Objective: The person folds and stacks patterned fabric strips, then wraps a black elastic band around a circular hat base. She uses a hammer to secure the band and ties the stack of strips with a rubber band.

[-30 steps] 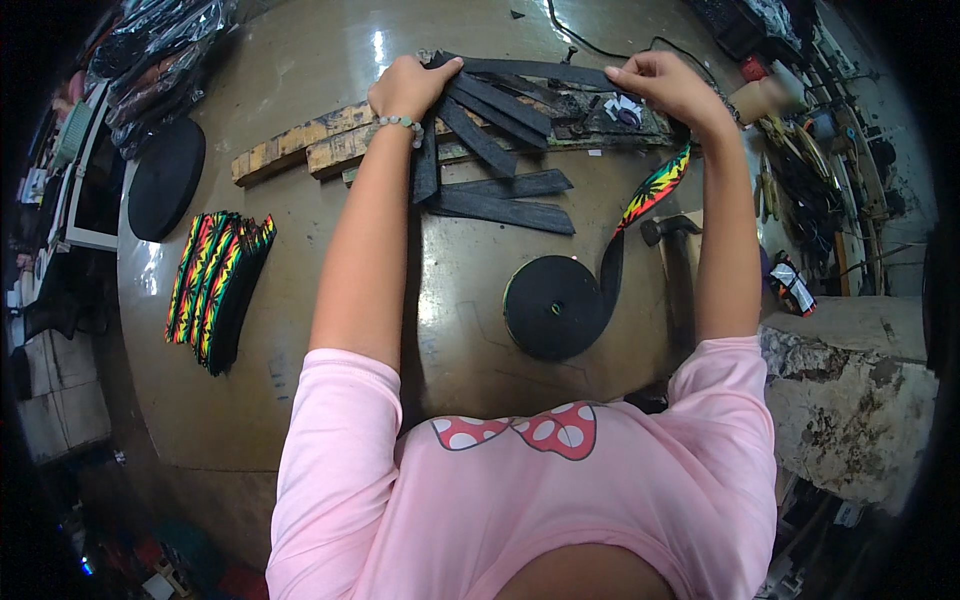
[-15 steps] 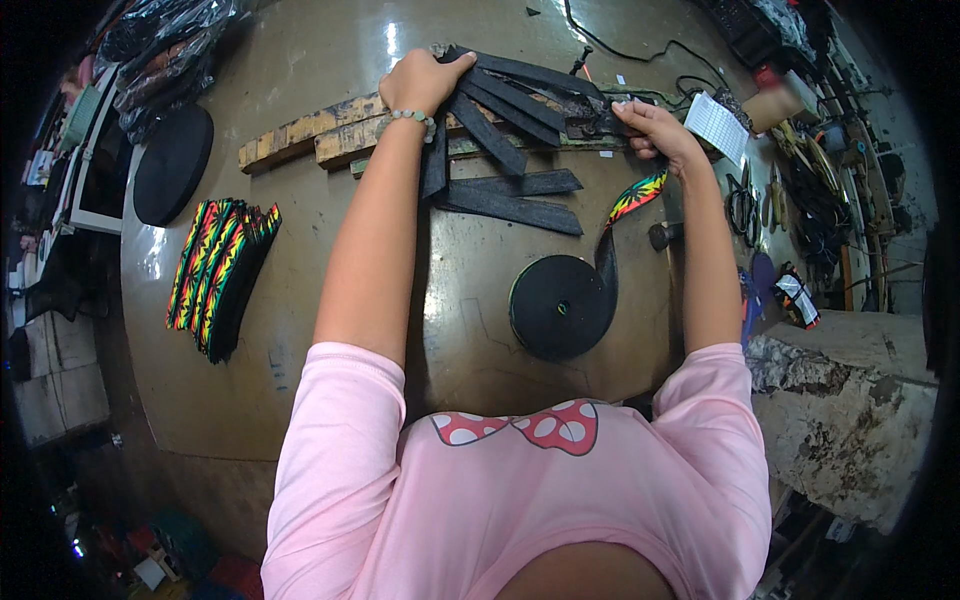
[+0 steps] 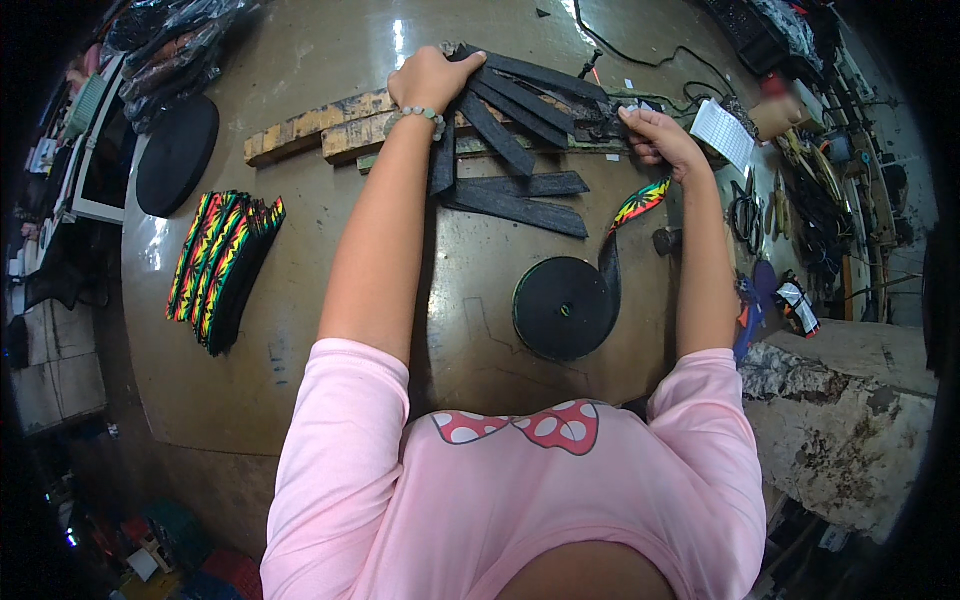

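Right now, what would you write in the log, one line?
left hand: holding fanned black strips; right hand: hold unclear; black roll: on table

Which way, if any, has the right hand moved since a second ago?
Yes. Against the wood boards, the right hand has moved down the picture, toward their near side.

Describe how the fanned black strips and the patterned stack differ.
The black strips look plain; the patterned stack mixes red, yellow, green and black. The black strips fan out; the patterned stack is packed close together. The left hand touches the black strips; no hand touches the patterned stack. Both are made of narrow strips.
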Action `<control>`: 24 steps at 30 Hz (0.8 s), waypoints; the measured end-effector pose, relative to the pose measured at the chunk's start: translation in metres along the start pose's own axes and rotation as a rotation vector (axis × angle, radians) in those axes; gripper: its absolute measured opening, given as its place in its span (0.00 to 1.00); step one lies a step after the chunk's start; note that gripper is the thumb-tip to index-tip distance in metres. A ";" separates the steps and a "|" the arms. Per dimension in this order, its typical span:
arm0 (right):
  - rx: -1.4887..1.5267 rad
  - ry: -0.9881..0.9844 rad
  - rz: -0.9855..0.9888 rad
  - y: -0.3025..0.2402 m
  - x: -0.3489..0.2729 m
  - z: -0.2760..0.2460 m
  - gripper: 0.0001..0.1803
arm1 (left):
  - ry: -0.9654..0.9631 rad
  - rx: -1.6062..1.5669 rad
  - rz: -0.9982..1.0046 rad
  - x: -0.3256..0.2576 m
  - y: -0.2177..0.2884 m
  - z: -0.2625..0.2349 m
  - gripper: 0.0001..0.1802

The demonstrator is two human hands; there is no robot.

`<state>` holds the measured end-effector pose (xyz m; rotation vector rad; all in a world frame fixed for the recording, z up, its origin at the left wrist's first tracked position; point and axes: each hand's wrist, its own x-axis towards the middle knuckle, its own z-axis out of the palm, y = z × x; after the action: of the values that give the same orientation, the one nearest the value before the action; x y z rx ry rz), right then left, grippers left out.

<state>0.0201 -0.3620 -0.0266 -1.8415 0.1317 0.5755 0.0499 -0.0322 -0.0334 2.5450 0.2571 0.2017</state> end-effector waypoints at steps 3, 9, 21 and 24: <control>-0.008 0.019 -0.026 0.004 0.002 -0.001 0.18 | 0.005 0.005 0.015 0.000 -0.001 0.000 0.36; -0.516 0.503 -0.115 -0.030 -0.023 0.002 0.20 | -0.016 -0.011 0.019 0.003 -0.003 0.001 0.35; -0.684 0.410 -0.426 -0.091 0.091 0.145 0.12 | -0.103 -0.106 0.063 0.002 -0.014 -0.009 0.30; -0.839 0.409 -0.521 -0.086 0.099 0.140 0.15 | -0.041 -0.079 0.028 0.001 -0.008 -0.004 0.35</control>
<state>0.0937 -0.1844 -0.0296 -2.6570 -0.3682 -0.1669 0.0492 -0.0232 -0.0346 2.4725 0.1939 0.1664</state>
